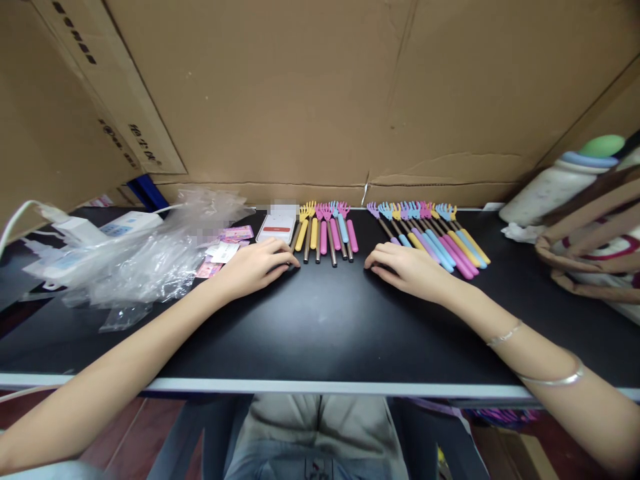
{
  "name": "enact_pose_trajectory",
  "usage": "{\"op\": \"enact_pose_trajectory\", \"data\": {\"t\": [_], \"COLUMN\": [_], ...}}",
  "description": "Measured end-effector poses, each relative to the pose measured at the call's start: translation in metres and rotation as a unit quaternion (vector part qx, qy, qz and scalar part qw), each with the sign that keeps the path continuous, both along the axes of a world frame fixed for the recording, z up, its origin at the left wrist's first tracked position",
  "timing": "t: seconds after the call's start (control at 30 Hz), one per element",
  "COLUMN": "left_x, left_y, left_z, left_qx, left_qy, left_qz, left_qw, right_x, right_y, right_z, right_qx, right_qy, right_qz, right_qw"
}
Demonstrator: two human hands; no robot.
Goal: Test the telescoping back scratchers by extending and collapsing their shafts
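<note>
Both my hands rest palm down on a black table [320,313]. My left hand [257,265] lies flat with fingers together, its fingertips touching the lower end of a row of several small coloured back scratchers [327,230]. My right hand [407,267] lies flat too, fingers pointing left, beside a second, slanted row of coloured back scratchers [433,233]. Neither hand holds anything. A white phone [277,225] lies just beyond my left hand.
A heap of clear plastic bags [145,253] and pink printed cards [225,247] lie at the left, with a white power strip [125,223] behind. A bottle [560,183] and a striped bag [595,247] stand at the right. Cardboard [310,93] walls the back.
</note>
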State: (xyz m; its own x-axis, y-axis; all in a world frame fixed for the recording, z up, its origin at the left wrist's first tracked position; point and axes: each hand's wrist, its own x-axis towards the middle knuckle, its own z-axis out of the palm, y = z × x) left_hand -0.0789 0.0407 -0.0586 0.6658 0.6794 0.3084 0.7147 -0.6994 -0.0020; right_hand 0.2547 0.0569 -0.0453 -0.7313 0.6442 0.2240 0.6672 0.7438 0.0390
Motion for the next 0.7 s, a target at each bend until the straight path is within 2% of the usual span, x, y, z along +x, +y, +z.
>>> {"op": "enact_pose_trajectory", "data": {"t": [0.2,0.7], "left_x": [0.0004,0.0002], "left_y": [-0.0011,-0.0018], "left_z": [0.0005,0.0021], "left_qx": [-0.017,-0.027], "left_qy": [-0.006,0.007], "left_qz": [0.002,0.005], "left_qw": [1.000,1.000], "right_x": [0.0024,-0.0003], "right_y": [0.0005,-0.0003], "right_z": [0.0006,0.0014], "right_qx": [-0.029,-0.016], "right_qy": [-0.004,0.000], "right_qz": [-0.002,0.002], "right_qw": [1.000,1.000]}}
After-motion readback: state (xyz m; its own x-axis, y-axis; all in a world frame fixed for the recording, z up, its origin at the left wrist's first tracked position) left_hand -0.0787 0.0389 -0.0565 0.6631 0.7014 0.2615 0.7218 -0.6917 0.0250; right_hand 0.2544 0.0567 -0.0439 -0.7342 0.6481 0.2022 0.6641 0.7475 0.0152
